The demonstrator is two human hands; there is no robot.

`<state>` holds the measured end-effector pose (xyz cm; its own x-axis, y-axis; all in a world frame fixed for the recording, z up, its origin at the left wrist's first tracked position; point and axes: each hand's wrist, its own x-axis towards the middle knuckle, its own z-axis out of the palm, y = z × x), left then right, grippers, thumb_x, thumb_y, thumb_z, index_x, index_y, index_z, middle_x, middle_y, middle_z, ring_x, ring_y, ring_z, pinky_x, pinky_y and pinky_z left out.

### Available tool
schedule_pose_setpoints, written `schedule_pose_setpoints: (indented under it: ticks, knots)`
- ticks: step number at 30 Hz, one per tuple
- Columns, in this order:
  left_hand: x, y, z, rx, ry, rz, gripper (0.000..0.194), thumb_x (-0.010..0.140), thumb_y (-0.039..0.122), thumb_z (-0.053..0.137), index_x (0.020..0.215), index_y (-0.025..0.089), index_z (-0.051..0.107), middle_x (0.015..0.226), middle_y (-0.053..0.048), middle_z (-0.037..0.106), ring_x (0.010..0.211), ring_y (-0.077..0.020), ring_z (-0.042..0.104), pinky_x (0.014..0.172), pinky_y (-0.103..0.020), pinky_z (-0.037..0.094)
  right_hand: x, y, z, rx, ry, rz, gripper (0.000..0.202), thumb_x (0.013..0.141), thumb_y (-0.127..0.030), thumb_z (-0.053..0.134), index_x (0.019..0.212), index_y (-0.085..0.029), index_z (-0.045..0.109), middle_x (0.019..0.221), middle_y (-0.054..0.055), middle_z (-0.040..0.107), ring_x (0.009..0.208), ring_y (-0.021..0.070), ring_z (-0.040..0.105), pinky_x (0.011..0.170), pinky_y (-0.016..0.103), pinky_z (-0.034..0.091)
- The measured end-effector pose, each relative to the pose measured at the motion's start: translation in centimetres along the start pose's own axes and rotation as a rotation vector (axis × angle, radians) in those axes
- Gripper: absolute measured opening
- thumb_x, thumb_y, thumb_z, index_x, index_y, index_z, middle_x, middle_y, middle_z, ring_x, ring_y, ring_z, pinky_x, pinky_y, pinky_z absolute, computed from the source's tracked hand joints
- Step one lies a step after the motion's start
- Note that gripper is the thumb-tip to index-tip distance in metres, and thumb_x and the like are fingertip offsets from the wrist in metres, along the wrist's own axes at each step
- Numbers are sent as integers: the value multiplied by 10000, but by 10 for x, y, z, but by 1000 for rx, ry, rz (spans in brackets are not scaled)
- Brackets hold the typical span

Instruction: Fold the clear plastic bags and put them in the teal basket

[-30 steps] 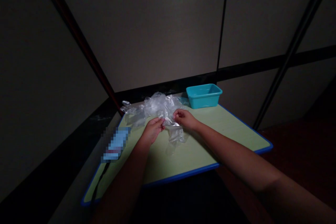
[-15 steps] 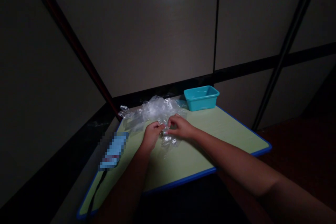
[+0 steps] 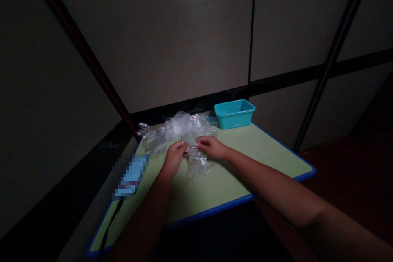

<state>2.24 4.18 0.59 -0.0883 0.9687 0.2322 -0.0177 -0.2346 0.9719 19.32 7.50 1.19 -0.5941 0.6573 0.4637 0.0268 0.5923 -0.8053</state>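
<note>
Here, no brand or lettering can be read on anything; the blue item (image 3: 132,177) at the table's left edge is pixelated over, so any writing there is lost to me. My left hand (image 3: 175,156) and my right hand (image 3: 211,147) each pinch a bit of clear plastic film (image 3: 198,161) between thumb and fingers, a small gap between them, above the middle of the pale green table (image 3: 227,176). Beyond lies a crumpled heap of clear plastic (image 3: 181,125), just beside the unmarked-looking turquoise basket (image 3: 236,120) at the far edge.

At twelve o'clock I see thin, crinkled, glossy clear plastic bags (image 3: 184,125); at one, a smooth plastic-looking bin (image 3: 235,119).
</note>
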Motion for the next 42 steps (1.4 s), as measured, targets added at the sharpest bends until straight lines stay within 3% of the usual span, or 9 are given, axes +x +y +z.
schedule_pose_setpoints:
  ticks: [7,12,17,20,24,27,31,37,42]
  knots:
    - [4,3,-8,-215,168,36,374,643,515,693,648,158,583,696,-13,609,667,-127,573,594,-226,439,9,12,-14,4,275,21,375,781,-513,493,597,-189,453,576,-26,463,565,110,422,541,239,331]
    - [1,4,2,-271,88,-4,391,655,542,680,752,167,621,824,-54,662,830,-178,610,729,-279,462,9,10,-13,181,248,106,405,767,-573,505,655,-184,516,653,5,558,629,133,517,564,252,412]
    - [-1,2,9,-165,-47,-43,334,596,417,760,733,145,624,706,-33,652,694,-158,607,693,-262,445,7,7,-10,326,221,172,385,744,-554,565,674,-178,524,633,-7,563,592,117,522,534,236,415]
    - [1,0,2,-79,56,24,332,614,452,720,654,149,591,624,2,599,598,-121,553,603,-229,415,7,8,-11,341,261,250,355,764,-523,557,681,-181,505,654,0,573,568,118,540,488,229,407]
    - [4,0,-13,140,273,126,336,667,425,676,534,170,502,474,69,424,458,-69,382,460,-197,271,6,5,-12,312,349,376,292,793,-482,533,765,-192,511,626,-18,555,491,115,539,414,217,376]
    - [4,2,-16,240,365,188,339,678,402,674,527,179,468,467,79,383,449,-65,351,439,-199,227,5,-4,-12,324,322,373,289,792,-475,533,807,-187,544,607,-25,545,489,111,531,417,215,390]
    - [2,5,-9,101,266,110,355,688,485,649,590,184,486,484,76,425,416,-66,381,411,-193,253,2,-15,-10,366,186,323,354,742,-501,583,762,-149,616,674,17,590,598,115,553,481,212,428]
    - [-4,10,2,-100,93,-6,356,628,487,713,624,158,576,535,26,555,454,-88,498,461,-202,365,-1,-17,-6,415,-99,379,507,737,-620,534,737,-126,645,608,24,578,496,100,510,445,221,392]
    - [-9,20,5,-258,-10,-99,255,608,347,766,725,141,671,744,-64,689,769,-202,641,684,-280,467,0,-11,-4,338,-3,352,493,679,-640,589,720,-149,596,687,37,598,599,126,537,485,225,400]
